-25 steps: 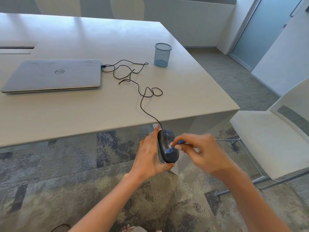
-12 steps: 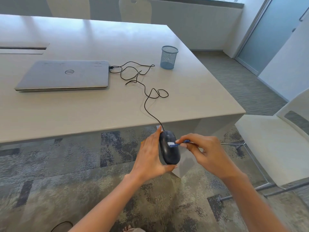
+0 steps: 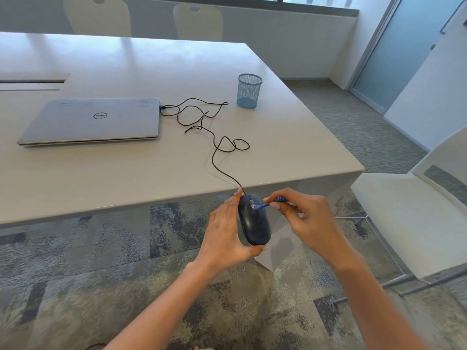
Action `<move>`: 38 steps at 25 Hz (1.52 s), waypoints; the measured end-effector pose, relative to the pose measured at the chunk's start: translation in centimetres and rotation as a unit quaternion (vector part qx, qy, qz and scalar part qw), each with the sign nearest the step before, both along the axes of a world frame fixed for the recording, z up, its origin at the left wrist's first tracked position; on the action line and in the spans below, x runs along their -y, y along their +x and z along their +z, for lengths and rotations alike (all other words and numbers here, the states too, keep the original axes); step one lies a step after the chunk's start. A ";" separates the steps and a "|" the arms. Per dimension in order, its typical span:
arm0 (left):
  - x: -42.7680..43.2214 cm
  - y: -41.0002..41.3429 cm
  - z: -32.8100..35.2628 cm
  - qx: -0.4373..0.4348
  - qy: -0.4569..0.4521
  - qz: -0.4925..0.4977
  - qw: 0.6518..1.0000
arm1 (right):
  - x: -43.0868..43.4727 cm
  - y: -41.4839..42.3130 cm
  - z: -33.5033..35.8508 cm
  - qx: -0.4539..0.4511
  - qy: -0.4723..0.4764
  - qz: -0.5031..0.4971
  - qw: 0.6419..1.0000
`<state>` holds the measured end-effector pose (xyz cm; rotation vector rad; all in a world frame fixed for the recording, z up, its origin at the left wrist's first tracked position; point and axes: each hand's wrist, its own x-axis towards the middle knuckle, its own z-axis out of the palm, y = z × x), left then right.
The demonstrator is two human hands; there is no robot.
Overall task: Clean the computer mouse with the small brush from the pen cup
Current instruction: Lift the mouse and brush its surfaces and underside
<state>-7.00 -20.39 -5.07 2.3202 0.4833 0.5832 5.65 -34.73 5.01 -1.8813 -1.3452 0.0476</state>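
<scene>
The black computer mouse (image 3: 254, 221) is held off the near edge of the table (image 3: 126, 168), out over the carpet, with the left hand (image 3: 227, 231) wrapped around its left side and clamped on it, thumb under the tail end. The right hand (image 3: 300, 215) pinches the small blue brush (image 3: 262, 205) between fingertips, its pale bristles touching the mouse's top near the scroll wheel. The likeliest mishap is a drop: the mouse is gripped from one side only, and a firm stroke could twist it loose toward the floor. Its cable (image 3: 214, 150) runs up over the table edge through loose loops to the closed laptop (image 3: 93, 121), so a tug could snag those loops or strain the plug. The brush is held thinly and might slip or flick out. Counted: one mouse, one brush, one cable, one laptop, one blue mesh pen cup (image 3: 249, 90) well apart from the hands, and three pale chairs.
</scene>
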 end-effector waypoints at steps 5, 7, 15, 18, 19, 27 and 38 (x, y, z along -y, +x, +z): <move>-0.1 -0.7 -0.5 -0.008 0.000 0.000 1.000 | 1.5 0.5 -0.1 -0.059 -0.052 0.019 0.997; 0.0 -0.8 -0.5 -0.004 -0.003 0.000 1.000 | 1.5 0.6 -0.2 -0.104 -0.005 -0.010 0.994; 0.1 -0.6 -0.4 0.017 0.006 -0.006 1.000 | -1.0 1.2 -2.3 -0.324 0.125 -0.166 0.923; -0.1 -0.9 -0.5 0.021 0.005 -0.007 1.000 | -0.7 2.0 -2.3 -0.310 0.145 -0.206 0.917; -0.1 -0.8 -0.5 0.022 0.005 -0.006 1.000 | -0.8 1.9 -2.3 -0.311 0.155 -0.205 0.915; 0.0 -0.7 -0.5 0.022 0.005 -0.008 1.000 | -2.3 1.6 -2.2 -0.324 0.161 -0.219 0.906; 0.0 -0.6 -0.3 0.026 0.007 -0.003 1.000 | -3.9 2.0 -1.8 -0.294 0.115 -0.193 0.929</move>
